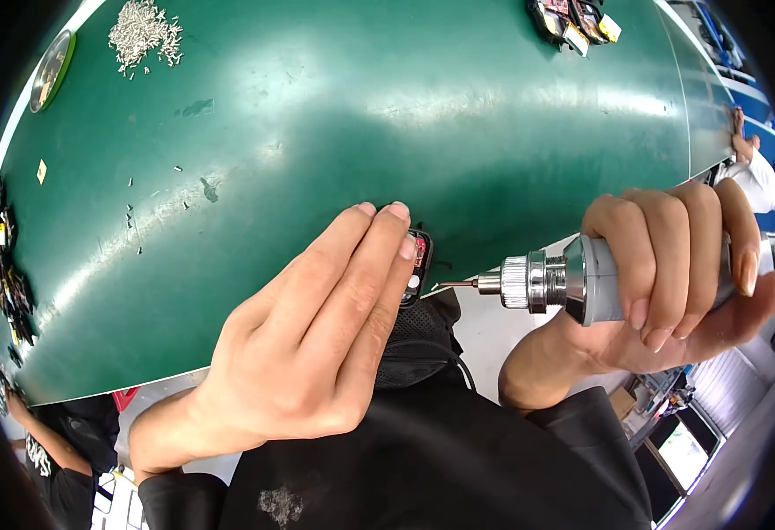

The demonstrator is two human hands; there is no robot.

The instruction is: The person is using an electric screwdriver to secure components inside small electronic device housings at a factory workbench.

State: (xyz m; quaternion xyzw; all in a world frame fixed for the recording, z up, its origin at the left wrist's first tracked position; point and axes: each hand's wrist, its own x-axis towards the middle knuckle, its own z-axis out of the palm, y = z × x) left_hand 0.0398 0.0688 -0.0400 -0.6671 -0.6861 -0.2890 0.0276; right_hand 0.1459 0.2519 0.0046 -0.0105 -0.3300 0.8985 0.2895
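Note:
My left hand (317, 327) lies over a small black-cased device (419, 265), its fingers stretched side by side along the left part of it. The thumb is hidden beneath, and so is much of the case. A bit of red circuit board and a white round part show past the fingertips. Wrapped in my right hand (670, 265) is a grey electric screwdriver (595, 281) with a silver front collar. It is held level, and its thin bit (458, 283) points left at the device's lower right edge. A small screw seems to sit at the bit's tip.
On the green table (493, 159) lies a pile of screws (144, 35), beside a green-rimmed round dish (52, 71). Several loose screws (129, 212) are scattered at left. Dark wired parts (3, 265) line the left edge; more black devices (573, 22) lie far right. Other people work at both sides.

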